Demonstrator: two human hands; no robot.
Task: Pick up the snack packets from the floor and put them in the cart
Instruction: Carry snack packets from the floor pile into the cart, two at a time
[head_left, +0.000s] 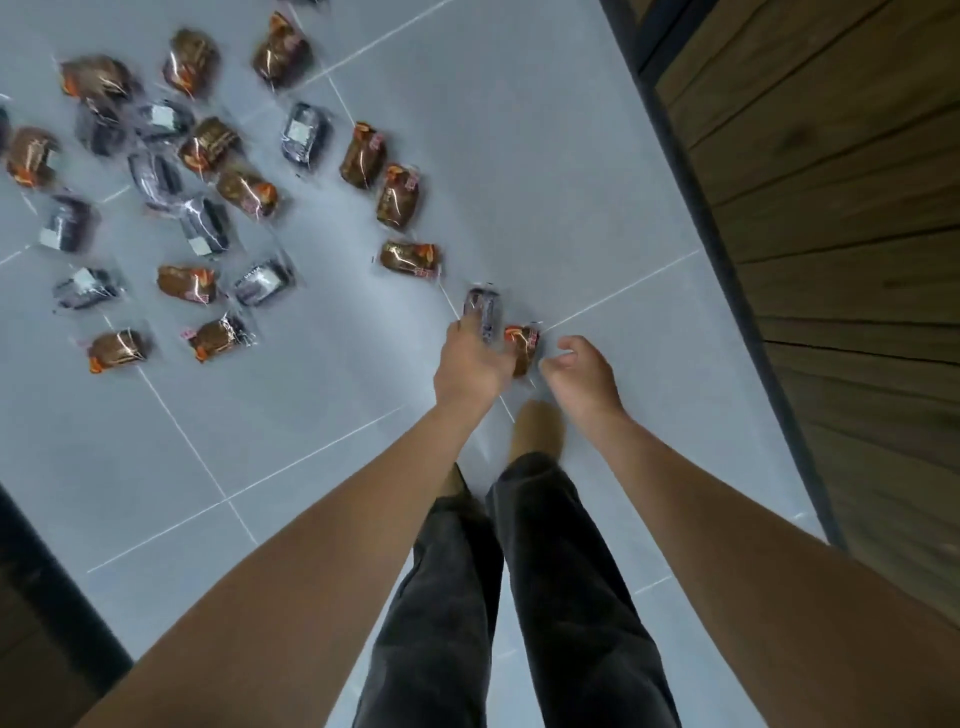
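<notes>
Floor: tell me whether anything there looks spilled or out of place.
Yes. Snack packets lie strewn across the tiled floor, brown and purple mixed, at all angles. The left hand grips a purple packet; no cart shows.

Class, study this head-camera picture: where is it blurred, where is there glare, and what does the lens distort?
Head view: motion blur smears the snack packets at upper left; head view: white glare streaks cross their wrappers; head view: the floor is softly and evenly lit, with only faint shadows; head view: the wide lens stretches the forearms oversized towards the bottom edge.
</notes>
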